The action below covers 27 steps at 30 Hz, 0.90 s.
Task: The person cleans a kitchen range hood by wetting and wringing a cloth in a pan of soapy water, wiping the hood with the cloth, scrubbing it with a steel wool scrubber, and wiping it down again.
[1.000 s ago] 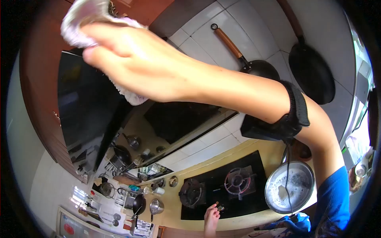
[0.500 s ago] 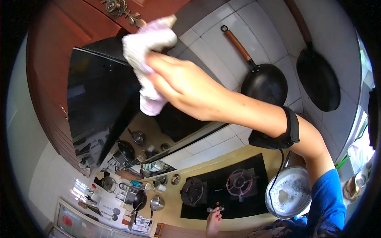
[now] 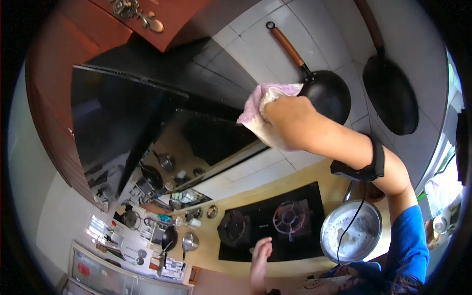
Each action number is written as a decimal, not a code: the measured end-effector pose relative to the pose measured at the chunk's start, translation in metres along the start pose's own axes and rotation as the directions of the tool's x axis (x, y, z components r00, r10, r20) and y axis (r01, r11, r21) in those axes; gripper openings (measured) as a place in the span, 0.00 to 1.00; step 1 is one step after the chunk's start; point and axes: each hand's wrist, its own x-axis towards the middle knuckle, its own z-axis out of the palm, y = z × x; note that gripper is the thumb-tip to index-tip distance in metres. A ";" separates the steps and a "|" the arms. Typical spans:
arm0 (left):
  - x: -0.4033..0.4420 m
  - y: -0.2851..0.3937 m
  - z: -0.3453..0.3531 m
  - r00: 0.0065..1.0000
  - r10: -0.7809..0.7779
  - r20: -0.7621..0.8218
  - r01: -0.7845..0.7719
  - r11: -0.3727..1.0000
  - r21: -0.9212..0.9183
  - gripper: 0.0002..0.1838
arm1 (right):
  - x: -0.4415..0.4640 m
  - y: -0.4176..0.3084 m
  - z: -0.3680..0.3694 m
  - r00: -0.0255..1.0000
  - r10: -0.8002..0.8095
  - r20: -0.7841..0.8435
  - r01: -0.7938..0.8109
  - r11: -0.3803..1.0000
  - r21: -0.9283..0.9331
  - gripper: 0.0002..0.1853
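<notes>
The cloth (image 3: 255, 109), near the centre toward one o'clock, is pinched and bunched by the closed fingers of the right hand (image 3: 295, 120). It is judged light, soft and not fragile; a thick fold is best gripped, as loose corners may flop. Whether the range hood (image 3: 118, 115) is touched by it cannot be told. The left hand (image 3: 261, 251), near half past five, is half open, with nothing seen held, beside the gas stove (image 3: 258, 219). A foamy metal basin (image 3: 324, 235) is seen at four o'clock, a hanging frying pan (image 3: 328, 96) at two.
</notes>
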 end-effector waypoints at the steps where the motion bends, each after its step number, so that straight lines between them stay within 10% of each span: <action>1: 0.001 0.017 0.005 0.991 0.101 0.091 -0.106 0.993 0.054 0.13 | -0.010 -0.011 -0.021 0.997 0.069 0.027 -0.071 0.993 0.090 0.06; 4: -0.003 0.095 0.040 0.939 0.197 0.283 -0.234 0.967 0.104 0.16 | -0.031 -0.007 -0.015 0.996 0.004 -0.095 0.014 0.982 0.186 0.08; 6: 0.005 0.124 0.056 0.886 0.259 0.384 -0.295 0.955 0.038 0.26 | -0.028 0.006 -0.011 0.985 -0.133 0.109 0.051 0.832 0.553 0.12; 11: 0.009 0.178 0.098 0.792 0.209 0.574 0.109 0.877 -0.469 0.45 | -0.044 0.001 -0.019 0.836 -0.375 0.401 0.109 0.829 0.548 0.15; 12: 0.025 0.159 0.094 0.615 0.428 0.662 0.377 0.578 -0.724 0.49 | -0.048 0.000 -0.019 0.793 -0.425 0.436 0.124 0.814 0.568 0.15; 14: 0.001 0.194 0.117 0.653 0.291 0.699 0.112 0.876 -0.470 0.48 | -0.053 -0.003 -0.025 0.793 -0.392 0.466 0.074 0.822 0.565 0.17; 19: -0.010 0.181 0.147 0.774 0.387 0.501 -0.245 0.913 -0.327 0.41 | -0.060 0.008 -0.022 0.866 -0.221 0.449 -0.059 0.846 0.530 0.20; 27: 0.003 0.129 0.133 0.837 0.055 0.545 0.185 0.908 -0.376 0.29 | -0.101 0.034 0.042 0.711 -0.363 0.602 -0.409 0.483 0.774 0.16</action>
